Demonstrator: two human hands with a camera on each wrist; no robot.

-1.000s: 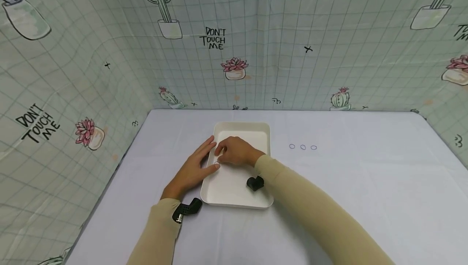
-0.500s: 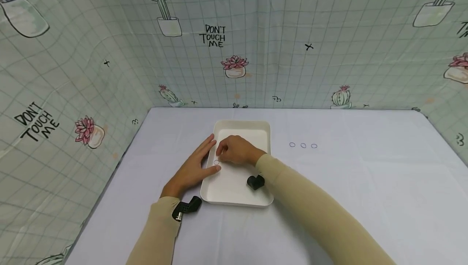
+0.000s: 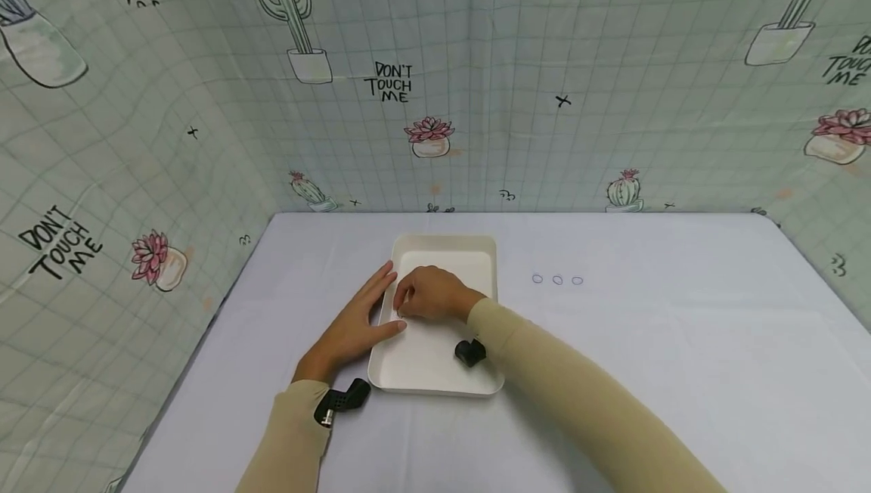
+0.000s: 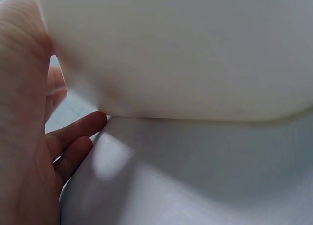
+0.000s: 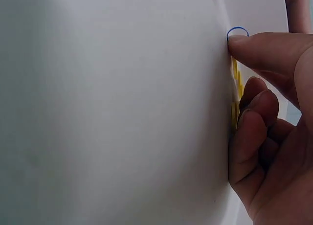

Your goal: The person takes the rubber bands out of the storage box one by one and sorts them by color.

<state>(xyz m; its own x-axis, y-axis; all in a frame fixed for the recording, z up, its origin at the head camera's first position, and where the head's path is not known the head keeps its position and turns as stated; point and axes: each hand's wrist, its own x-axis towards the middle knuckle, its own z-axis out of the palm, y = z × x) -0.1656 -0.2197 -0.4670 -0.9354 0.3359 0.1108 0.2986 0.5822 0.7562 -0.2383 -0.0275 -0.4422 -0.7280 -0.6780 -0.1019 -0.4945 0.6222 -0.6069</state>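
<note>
Fingertips of the right hand (image 3: pixel 427 295) pressed down onto a small blue ring (image 5: pixel 237 31) on the floor of the white tray (image 3: pixel 442 245), near the tray's left wall; curled tight over it, thumb and forefinger apparently closing on it (whether truly pinched or only pinned flat, impossible to tell from the wrist view). Glimpsed yellow bits (image 5: pixel 235 90) just beside the ring, under the same fingers, too hidden to name. Left hand (image 3: pixel 354 327) laid flat and spread against the tray's left outer wall, thumb on the rim, steadying it. Three more rings (image 3: pixel 557 280) lined up on the lavender tablecloth (image 3: pixel 680 342), well apart to the tray's right.

Best handled, judging by this: keep the tray braced, slide the ring toward the wall or tip a nail under its edge rather than clawing at it, and lift only once both fingertips have closed on it, leaving the yellow bits behind.
</note>
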